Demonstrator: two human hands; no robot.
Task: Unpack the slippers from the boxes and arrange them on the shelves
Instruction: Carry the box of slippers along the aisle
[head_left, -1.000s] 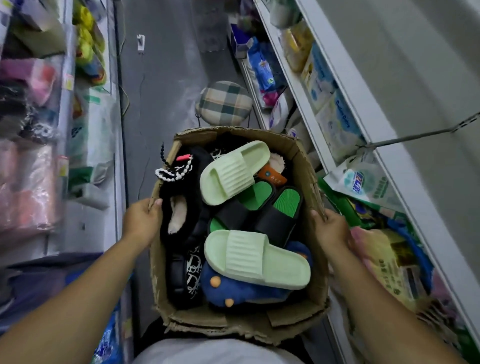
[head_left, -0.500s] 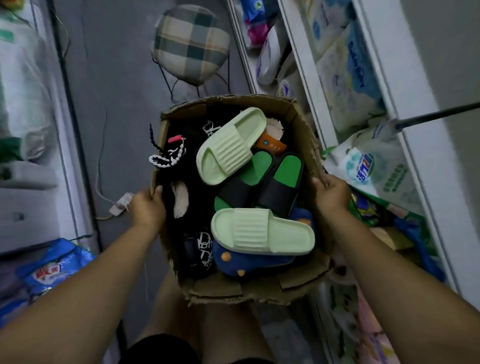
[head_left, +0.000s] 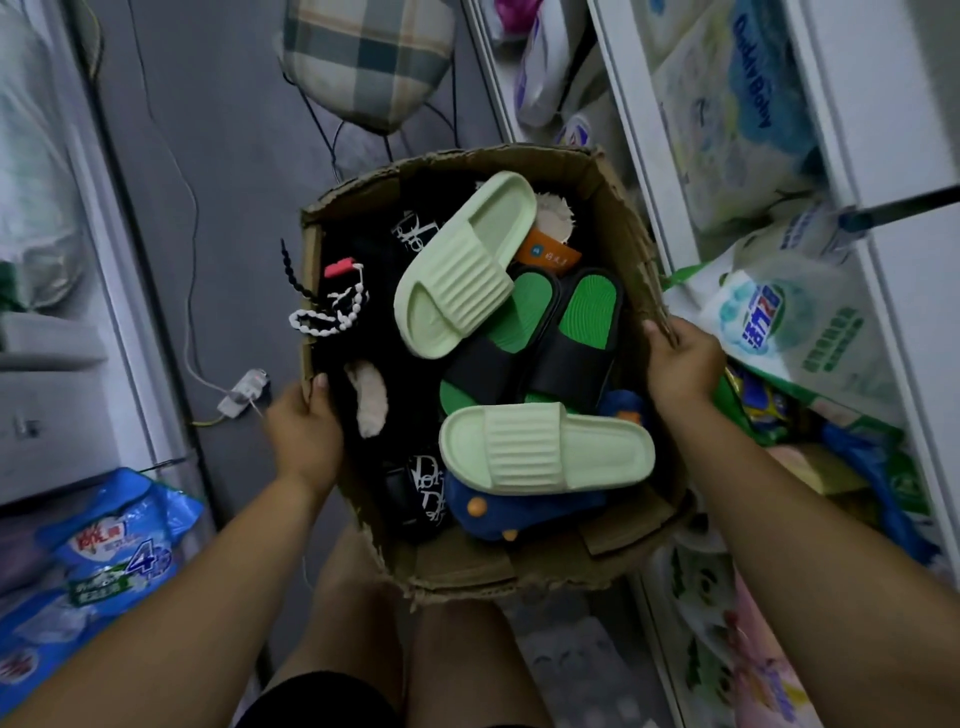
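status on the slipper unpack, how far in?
Done: nothing that shows; no slippers are on the shelves in view. In hand: the left hand and right hand grip the sides of the cardboard box. It is full: pale green slippers, a black-and-green pair, a blue slipper and black slippers. Left: take every slipper out and shelve it.
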